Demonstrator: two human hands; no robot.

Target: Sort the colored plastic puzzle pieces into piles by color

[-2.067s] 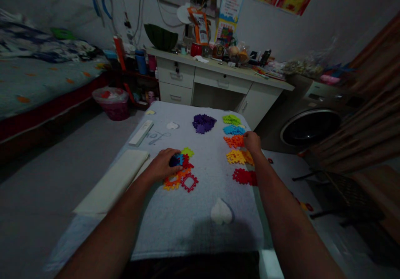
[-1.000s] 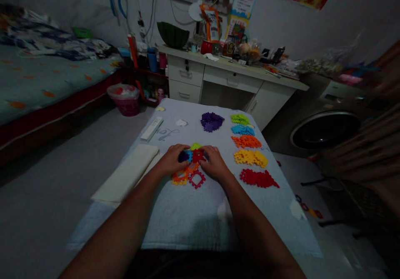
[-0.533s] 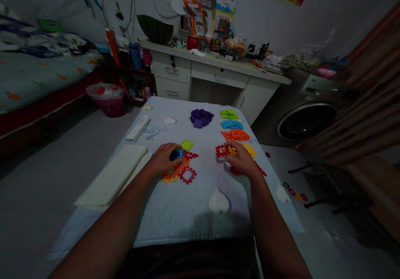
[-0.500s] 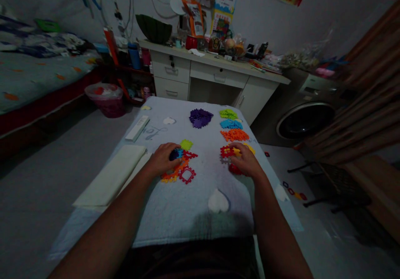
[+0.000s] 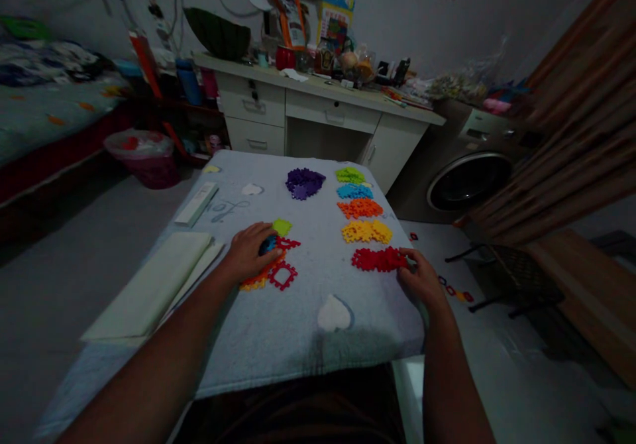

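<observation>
Pieces with toothed edges (image 5: pixel 258 277), orange, yellow, red, blue and lime, lie in a cluster on the cloth-covered table (image 5: pixel 298 338), seen from the head view. The person's left hand (image 5: pixel 246 252) rests against it, thumb and fingers parted in a curve around the blue part (image 5: pixel 268 244); whether they pinch it I can't tell. A red square frame (image 5: pixel 293 274) sits at the cluster's near right.

Over at the right edge, the right hand (image 5: pixel 421 277) has thumb and fingertips slightly apart at the end of the red pile (image 5: pixel 375 259), touching it; I can't make out whether a piece is gripped. Beyond that pile run yellow (image 5: pixel 366 231), orange (image 5: pixel 360 208), blue (image 5: pixel 354 191) and lime (image 5: pixel 350 175) piles, with a purple heap (image 5: pixel 304 183) to their left.
</observation>
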